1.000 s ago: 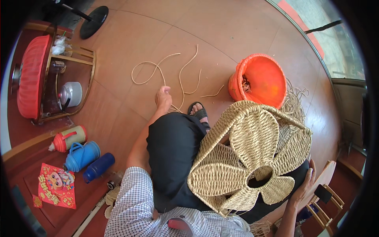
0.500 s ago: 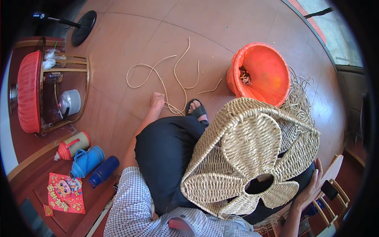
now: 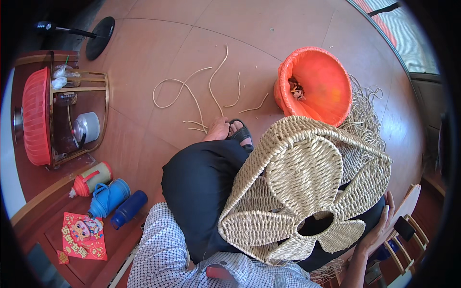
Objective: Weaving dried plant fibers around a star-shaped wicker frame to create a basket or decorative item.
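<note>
A woven straw-rope basket (image 3: 305, 175) with a flower-shaped panel and a round hole in its middle lies tilted across my black-trousered lap. My left hand (image 3: 218, 128) reaches down to the floor beside my sandalled foot (image 3: 240, 133). Its fingers are closed at the lower end of a thin straw-coloured cord (image 3: 211, 89), partly hiding that end. Other loose cord pieces (image 3: 165, 105) lie around it. On the right, my right hand (image 3: 384, 218) rests with straightened fingers against my leg at the basket's edge, holding nothing I can see.
An orange lined bin (image 3: 317, 86) with scraps inside stands beyond the basket, beside a heap of cord (image 3: 367, 113). Flasks (image 3: 109, 197) and a red printed sheet (image 3: 84, 235) lie at left. Farther left are a kettle (image 3: 86, 127) and a red basin (image 3: 37, 115).
My left hand has moved right, toward my foot, and closed at a cord's end. Cord ends near the foot have shifted. My right hand and the basket stay almost in place.
</note>
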A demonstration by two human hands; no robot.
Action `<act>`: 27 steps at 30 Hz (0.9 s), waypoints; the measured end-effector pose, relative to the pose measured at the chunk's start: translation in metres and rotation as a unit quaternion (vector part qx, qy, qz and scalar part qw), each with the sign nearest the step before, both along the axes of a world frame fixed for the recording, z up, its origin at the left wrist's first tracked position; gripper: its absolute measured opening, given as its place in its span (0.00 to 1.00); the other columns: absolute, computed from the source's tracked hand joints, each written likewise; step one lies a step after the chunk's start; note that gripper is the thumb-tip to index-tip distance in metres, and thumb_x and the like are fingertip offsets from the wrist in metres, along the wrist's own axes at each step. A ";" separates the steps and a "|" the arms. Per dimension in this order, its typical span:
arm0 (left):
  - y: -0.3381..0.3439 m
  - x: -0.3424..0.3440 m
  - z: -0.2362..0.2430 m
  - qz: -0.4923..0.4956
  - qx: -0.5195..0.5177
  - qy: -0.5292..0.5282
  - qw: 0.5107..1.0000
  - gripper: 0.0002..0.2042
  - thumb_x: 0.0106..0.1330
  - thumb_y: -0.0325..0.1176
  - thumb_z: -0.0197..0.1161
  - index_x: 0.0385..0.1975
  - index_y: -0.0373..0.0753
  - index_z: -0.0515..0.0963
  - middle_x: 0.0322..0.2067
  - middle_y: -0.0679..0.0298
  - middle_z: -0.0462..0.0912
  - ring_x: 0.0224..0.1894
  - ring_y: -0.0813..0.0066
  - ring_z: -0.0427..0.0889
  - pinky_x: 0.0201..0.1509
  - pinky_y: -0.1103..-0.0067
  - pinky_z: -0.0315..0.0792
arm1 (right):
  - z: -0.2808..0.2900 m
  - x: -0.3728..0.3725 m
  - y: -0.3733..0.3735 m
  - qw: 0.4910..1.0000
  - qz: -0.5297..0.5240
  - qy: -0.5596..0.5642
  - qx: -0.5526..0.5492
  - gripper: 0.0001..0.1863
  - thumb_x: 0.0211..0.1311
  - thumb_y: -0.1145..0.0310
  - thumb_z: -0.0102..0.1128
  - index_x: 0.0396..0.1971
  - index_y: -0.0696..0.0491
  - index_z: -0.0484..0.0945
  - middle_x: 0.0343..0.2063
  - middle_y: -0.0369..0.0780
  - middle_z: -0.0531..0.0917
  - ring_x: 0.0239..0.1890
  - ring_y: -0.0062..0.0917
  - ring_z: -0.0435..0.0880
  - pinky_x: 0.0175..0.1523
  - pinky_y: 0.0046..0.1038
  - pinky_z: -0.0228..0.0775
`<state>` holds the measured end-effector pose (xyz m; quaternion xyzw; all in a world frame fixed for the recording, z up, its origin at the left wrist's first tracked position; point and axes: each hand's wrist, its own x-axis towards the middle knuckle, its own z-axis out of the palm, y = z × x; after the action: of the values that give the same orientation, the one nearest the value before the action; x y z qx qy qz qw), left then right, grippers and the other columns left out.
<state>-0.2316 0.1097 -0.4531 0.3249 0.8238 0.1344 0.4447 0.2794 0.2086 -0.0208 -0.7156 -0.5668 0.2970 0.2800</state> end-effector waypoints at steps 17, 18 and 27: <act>0.030 -0.004 0.475 0.107 0.529 -0.066 0.840 0.15 0.82 0.28 0.64 0.63 0.36 0.76 0.43 0.59 0.88 0.25 0.93 0.69 0.27 0.91 0.63 | 0.035 -0.034 -0.049 0.989 0.078 0.007 0.128 0.19 0.84 0.69 0.54 0.64 0.62 0.81 0.53 0.39 0.85 0.55 0.24 0.81 0.64 0.27 0.72; 0.007 0.023 0.492 0.016 0.557 -0.060 0.828 0.14 0.81 0.27 0.64 0.63 0.35 0.77 0.42 0.60 0.89 0.25 0.91 0.72 0.27 0.89 0.66 | 0.058 -0.052 -0.054 0.983 0.176 0.018 0.049 0.20 0.78 0.69 0.57 0.64 0.61 0.82 0.48 0.37 0.85 0.48 0.19 0.81 0.57 0.23 0.72; -0.087 0.094 0.506 -0.421 0.412 0.135 0.797 0.10 0.65 0.28 0.77 0.46 0.40 0.89 0.39 0.61 0.94 0.33 0.63 0.90 0.37 0.69 0.82 | 0.062 -0.109 -0.102 0.720 0.220 0.572 -0.325 0.19 0.92 0.54 0.45 0.48 0.55 0.76 0.24 0.25 0.66 0.22 0.12 0.60 0.26 0.21 0.51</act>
<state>-0.1373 0.0232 0.0531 0.8068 0.5248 0.2151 0.1656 0.1701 0.1064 0.0408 -0.3116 -0.3090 0.8692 0.2278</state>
